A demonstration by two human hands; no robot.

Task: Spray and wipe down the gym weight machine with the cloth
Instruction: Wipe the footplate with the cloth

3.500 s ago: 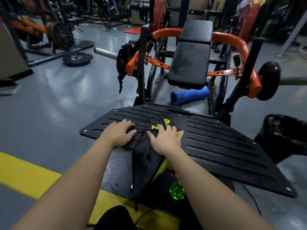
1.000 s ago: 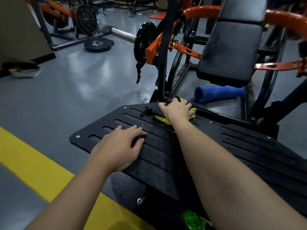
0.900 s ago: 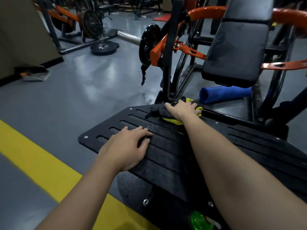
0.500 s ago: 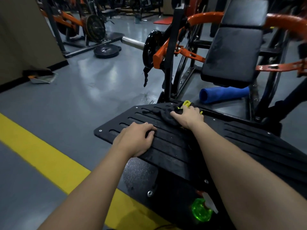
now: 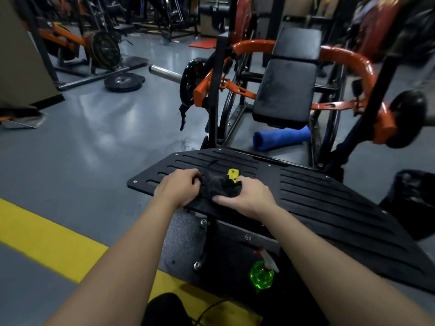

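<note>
GYM FLOOR: A person's two hands meet at a bunched dark cloth (image 5: 220, 188) on the black footplate (image 5: 329, 208) of a gym weight machine (image 5: 348, 62), centre of the frame. The right hand (image 5: 246, 196) curls over the cloth and grips it. The left hand (image 5: 179, 187) sits just beside the cloth's left side, fingers curled; whether they pinch fabric or plate cannot be told. A green spray bottle (image 5: 261, 275) stands below the plate, lower centre. The wipe would likely go best with the cloth spread flatter and drawn along the plate's slots (image 5: 306, 191) under steady pressure, lifting grime from them. The plate's right half lies open for long strokes. Its near edge and left corner drop to the floor (image 5: 94, 149). A black bin (image 5: 414, 196) crowds the right edge of the frame, and the seat pad (image 5: 284, 92) closes the far side.
</note>
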